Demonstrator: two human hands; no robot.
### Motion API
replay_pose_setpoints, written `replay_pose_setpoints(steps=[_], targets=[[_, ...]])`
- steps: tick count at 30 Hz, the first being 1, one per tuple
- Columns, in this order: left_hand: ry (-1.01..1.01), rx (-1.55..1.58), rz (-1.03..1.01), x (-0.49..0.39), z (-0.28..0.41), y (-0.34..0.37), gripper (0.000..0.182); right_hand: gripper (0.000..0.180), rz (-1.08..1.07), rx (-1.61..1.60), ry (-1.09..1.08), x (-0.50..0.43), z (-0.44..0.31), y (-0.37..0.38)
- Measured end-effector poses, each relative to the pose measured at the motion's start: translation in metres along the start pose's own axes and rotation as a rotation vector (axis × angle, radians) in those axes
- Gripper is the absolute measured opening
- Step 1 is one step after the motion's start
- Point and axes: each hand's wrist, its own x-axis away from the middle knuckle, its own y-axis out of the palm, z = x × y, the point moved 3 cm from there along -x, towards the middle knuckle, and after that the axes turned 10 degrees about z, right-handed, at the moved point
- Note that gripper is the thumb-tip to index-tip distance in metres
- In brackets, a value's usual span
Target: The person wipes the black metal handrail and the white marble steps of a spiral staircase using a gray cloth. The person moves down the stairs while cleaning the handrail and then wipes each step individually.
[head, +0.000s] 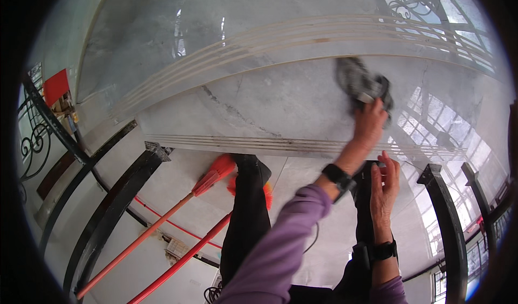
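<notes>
My left hand (pixel 370 117) reaches far forward and grips a crumpled grey and black cloth (pixel 356 79), which is blurred and lies against the pale, marble-look stair tread (pixel 283 97). A dark band is on each wrist. Nearer my body, my right hand (pixel 386 182) holds nothing; its fingers are apart and slightly bent, above the right leg and just below the grooved front edge (pixel 299 145) of that tread. The cloth partly hides the fingertips of my left hand.
At left, a red-bristled broom (pixel 214 174) and a second red handle (pixel 182 261) slant beside my left leg. Black metal railing posts stand left (pixel 117 207) and right (pixel 447 231). Another grooved step edge (pixel 323 36) lies farther ahead. A red object (pixel 56 87) is at far left.
</notes>
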Motion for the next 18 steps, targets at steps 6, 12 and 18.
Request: replay_pose_setpoints(steps=[6,12,18], targets=[[0.077,-0.164,-0.162,0.058,-0.043,-0.055,0.028,0.035,-0.035,-0.026,0.089,0.009,0.004,-0.006],[-0.274,-0.228,-0.148,0.171,-0.194,-0.227,0.028,0.033,-0.127,-0.043,0.091,0.018,-0.005,0.01],[-0.865,-0.275,0.302,0.212,-0.337,-0.346,0.054,0.033,-0.123,-0.089,0.088,0.022,-0.001,0.021]])
